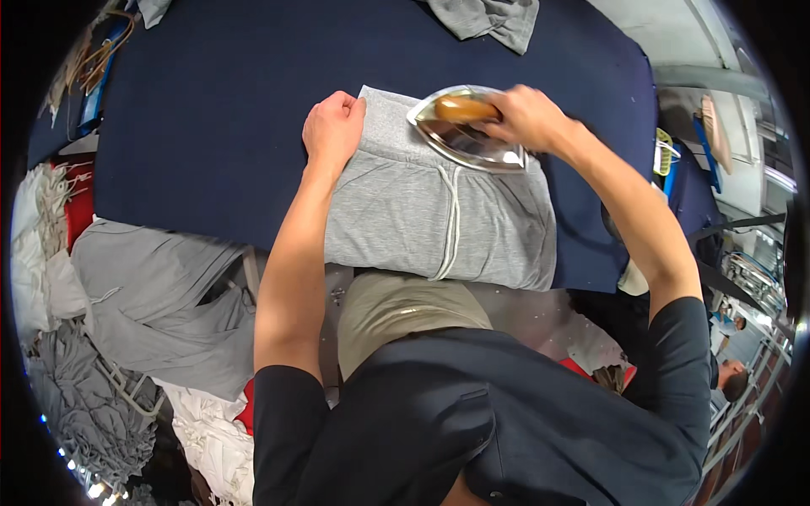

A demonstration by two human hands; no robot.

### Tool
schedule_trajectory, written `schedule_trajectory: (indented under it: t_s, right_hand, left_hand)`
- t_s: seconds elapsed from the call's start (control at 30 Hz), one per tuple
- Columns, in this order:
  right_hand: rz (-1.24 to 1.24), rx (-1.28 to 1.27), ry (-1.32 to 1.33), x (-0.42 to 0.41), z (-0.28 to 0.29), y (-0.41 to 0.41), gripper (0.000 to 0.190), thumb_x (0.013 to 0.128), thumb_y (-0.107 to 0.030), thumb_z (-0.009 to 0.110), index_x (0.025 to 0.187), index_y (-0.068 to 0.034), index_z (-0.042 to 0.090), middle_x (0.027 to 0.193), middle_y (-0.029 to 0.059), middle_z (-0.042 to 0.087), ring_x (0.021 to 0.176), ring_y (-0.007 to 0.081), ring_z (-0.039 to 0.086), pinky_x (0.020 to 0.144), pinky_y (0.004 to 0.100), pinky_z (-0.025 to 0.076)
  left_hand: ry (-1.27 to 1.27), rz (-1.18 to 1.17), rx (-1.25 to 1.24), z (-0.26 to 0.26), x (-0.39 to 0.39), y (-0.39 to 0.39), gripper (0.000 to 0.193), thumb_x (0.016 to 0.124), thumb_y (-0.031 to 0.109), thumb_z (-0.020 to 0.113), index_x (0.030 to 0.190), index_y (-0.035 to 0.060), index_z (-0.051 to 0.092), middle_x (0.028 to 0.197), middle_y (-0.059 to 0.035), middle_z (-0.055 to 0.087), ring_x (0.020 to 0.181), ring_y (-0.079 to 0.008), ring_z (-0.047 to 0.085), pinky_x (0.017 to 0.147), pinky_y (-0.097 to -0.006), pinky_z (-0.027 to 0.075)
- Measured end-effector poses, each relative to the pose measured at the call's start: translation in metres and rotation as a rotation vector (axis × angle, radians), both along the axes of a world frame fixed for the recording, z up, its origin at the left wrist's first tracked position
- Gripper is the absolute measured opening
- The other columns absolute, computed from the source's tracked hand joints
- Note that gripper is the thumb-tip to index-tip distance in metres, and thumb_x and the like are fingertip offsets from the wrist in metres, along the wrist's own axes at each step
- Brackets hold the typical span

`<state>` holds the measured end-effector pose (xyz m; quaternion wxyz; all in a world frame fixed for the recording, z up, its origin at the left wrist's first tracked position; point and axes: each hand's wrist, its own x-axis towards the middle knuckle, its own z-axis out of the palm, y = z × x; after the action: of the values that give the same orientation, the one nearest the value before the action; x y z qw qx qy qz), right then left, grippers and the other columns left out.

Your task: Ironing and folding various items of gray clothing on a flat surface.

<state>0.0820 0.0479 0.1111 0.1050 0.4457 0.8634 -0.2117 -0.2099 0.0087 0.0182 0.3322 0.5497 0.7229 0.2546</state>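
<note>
Light grey drawstring sweatpants lie across the near edge of a table covered in navy cloth, waistband away from me. My right hand is closed around the wooden handle of a metal clothes iron, which is over the right part of the waistband. Whether its soleplate touches the fabric is unclear. At the waistband's left corner, my left hand pinches the fabric, fingers curled. The white drawstring hangs down the front of the garment towards me.
Another grey garment lies at the table's far edge. Grey garments hang over a metal frame at the left, near piles of white cloth and dark grey cloth. A yellow-green plastic basket stands beyond the right edge. People are visible at far right.
</note>
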Motion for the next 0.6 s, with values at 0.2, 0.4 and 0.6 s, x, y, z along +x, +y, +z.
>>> schedule_trajectory:
  t_s: [0.2,0.4,0.6]
  right_hand:
    - [0.063,0.042,0.015,-0.083,0.010,0.047,0.038,0.091,-0.038,0.068,0.094,0.000,0.072,0.075,0.0180,0.071,0.072,0.0355,0.071,0.069,0.0442,0.057]
    - [-0.100,-0.087,-0.085,-0.007,0.008,0.032,0.035,0.091,-0.032,0.068,0.093,0.003,0.071,0.073,0.0190,0.070,0.068,0.0366,0.070,0.069,0.0427,0.057]
    - [-0.340,0.219,-0.104,0.147,0.002,-0.004,0.046,0.088,-0.031,0.073,0.122,-0.002,0.061,0.102,0.0203,0.068,0.093,0.0372,0.067,0.079,0.0453,0.052]
  left_hand:
    - [0.220,0.131,-0.036,0.000,0.005,0.004,0.033,0.092,0.036,0.062,0.086,0.0055,0.070,0.084,-0.0158,0.073,0.085,-0.0398,0.069,0.077,-0.0488,0.053]
    - [0.284,0.147,0.025,-0.012,-0.001,-0.002,0.034,0.092,0.041,0.062,0.086,0.0078,0.069,0.081,-0.0148,0.072,0.084,-0.0388,0.069,0.075,-0.0482,0.053]
    - [0.135,0.053,0.002,0.000,-0.007,-0.007,0.039,0.090,0.041,0.065,0.092,0.0030,0.069,0.088,-0.0144,0.072,0.085,-0.0358,0.069,0.077,-0.0462,0.053]
